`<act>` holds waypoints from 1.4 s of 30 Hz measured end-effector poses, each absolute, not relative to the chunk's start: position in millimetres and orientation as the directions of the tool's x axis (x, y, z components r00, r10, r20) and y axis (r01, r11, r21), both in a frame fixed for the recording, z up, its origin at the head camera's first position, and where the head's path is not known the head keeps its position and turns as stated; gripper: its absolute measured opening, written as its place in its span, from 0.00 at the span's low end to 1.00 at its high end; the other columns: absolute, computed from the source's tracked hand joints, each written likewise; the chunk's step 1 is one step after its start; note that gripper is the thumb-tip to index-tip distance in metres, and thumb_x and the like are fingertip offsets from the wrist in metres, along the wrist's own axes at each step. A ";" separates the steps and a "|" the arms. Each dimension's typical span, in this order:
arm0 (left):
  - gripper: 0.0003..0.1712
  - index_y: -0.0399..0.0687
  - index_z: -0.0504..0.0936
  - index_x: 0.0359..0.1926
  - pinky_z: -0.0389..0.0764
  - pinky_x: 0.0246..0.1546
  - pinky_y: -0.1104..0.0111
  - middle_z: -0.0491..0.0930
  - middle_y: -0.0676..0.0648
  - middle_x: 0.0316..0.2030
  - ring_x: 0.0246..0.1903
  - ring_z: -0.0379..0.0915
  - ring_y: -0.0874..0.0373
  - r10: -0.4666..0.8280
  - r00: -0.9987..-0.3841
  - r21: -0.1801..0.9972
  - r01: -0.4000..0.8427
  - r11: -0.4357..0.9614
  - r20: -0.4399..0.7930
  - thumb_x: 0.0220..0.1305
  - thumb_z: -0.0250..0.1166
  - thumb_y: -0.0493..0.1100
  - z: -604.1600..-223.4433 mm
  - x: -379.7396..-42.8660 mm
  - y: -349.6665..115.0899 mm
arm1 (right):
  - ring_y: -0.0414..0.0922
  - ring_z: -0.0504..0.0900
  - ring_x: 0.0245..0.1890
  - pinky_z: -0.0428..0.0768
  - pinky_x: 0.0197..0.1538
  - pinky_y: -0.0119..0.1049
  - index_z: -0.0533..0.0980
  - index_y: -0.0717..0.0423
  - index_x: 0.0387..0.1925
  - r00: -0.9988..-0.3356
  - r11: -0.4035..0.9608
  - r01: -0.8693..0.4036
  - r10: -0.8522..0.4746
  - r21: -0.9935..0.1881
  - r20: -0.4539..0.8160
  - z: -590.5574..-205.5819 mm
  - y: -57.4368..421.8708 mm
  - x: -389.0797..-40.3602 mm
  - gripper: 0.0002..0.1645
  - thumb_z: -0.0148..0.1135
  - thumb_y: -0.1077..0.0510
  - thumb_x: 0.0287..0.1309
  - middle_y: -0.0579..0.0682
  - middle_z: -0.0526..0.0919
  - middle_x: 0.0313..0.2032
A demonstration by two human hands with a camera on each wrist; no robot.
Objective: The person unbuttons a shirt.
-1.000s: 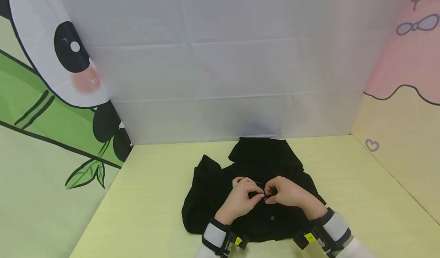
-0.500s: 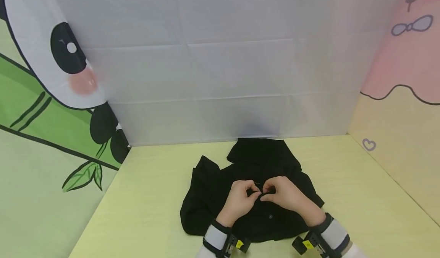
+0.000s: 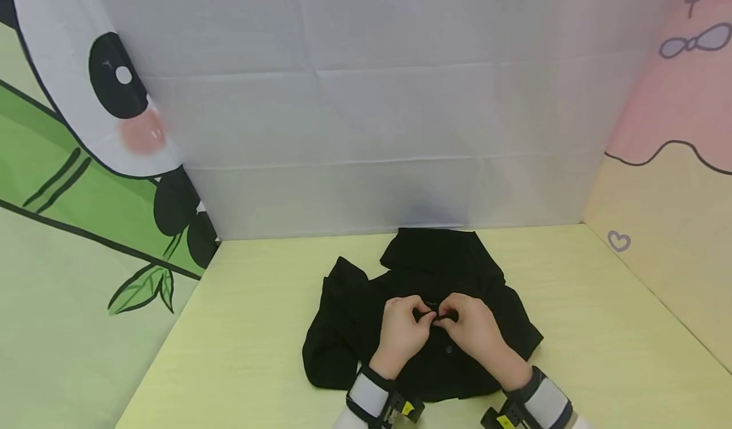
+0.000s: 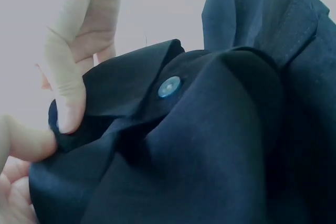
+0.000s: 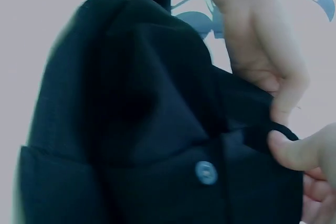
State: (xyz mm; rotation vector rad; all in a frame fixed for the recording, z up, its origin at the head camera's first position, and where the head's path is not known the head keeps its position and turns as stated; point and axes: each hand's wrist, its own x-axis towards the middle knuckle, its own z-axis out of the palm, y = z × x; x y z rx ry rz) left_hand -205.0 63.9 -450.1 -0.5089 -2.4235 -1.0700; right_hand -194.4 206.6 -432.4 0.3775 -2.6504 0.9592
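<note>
A black buttoned shirt (image 3: 337,333) lies crumpled on the table. My left hand (image 3: 402,327) pinches its front placket between thumb and index finger. Close beside it, my right hand (image 3: 472,327) pinches the same strip of cloth, and the fingertips of both hands nearly meet. A small button (image 3: 448,349) shows on the cloth below the hands. The left wrist view gives a nearer look at a shiny button (image 4: 169,86) by a raised fold. In the right wrist view a button (image 5: 206,172) sits on the placket. What lies between the pinching fingertips is hidden.
The pale yellow table (image 3: 246,327) extends to both sides of the shirt. A whitish sheet (image 3: 343,117) hangs along the back edge. Printed cartoon panels stand at left (image 3: 57,270) and right (image 3: 675,238). Each wrist wears a strapped camera.
Both hands keep pinching the placket and have turned slightly, with the forearms drawn a little closer together. The grip point has shifted slightly up the shirt, away from the lower button.
</note>
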 end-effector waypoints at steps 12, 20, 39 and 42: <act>0.10 0.44 0.78 0.15 0.60 0.14 0.81 0.79 0.48 0.15 0.13 0.60 0.72 -0.051 -0.888 0.799 0.384 0.463 0.456 0.45 0.71 0.32 -446.3 -204.8 63.4 | 0.40 0.80 0.25 0.79 0.31 0.33 0.79 0.54 0.22 -0.737 0.685 -0.504 -0.022 -0.527 0.676 -453.0 193.0 -193.1 0.15 0.76 0.70 0.30 0.45 0.82 0.24; 0.10 0.43 0.78 0.15 0.57 0.11 0.80 0.79 0.47 0.16 0.11 0.55 0.73 -0.084 -0.895 0.825 0.364 0.432 0.439 0.46 0.70 0.32 -446.6 -203.1 66.1 | 0.42 0.80 0.26 0.78 0.31 0.32 0.80 0.56 0.22 -0.603 0.689 -0.587 -0.020 -0.426 0.798 -464.0 193.1 -194.5 0.17 0.77 0.72 0.24 0.47 0.82 0.23; 0.10 0.41 0.79 0.17 0.59 0.12 0.78 0.79 0.44 0.18 0.13 0.59 0.72 -0.081 -0.926 0.893 0.329 0.306 0.369 0.49 0.70 0.33 -446.7 -206.9 65.2 | 0.39 0.79 0.25 0.78 0.29 0.27 0.79 0.57 0.21 -0.615 0.639 -0.613 -0.017 -0.464 0.788 -463.6 193.0 -199.5 0.14 0.73 0.74 0.28 0.47 0.81 0.22; 0.09 0.41 0.79 0.18 0.64 0.16 0.78 0.81 0.44 0.20 0.17 0.64 0.71 -0.082 -0.924 0.898 0.339 0.281 0.374 0.49 0.69 0.33 -446.6 -209.3 62.8 | 0.39 0.78 0.24 0.76 0.30 0.25 0.78 0.57 0.21 -0.611 0.644 -0.619 -0.035 -0.449 0.791 -461.8 195.4 -199.5 0.13 0.71 0.72 0.30 0.47 0.81 0.22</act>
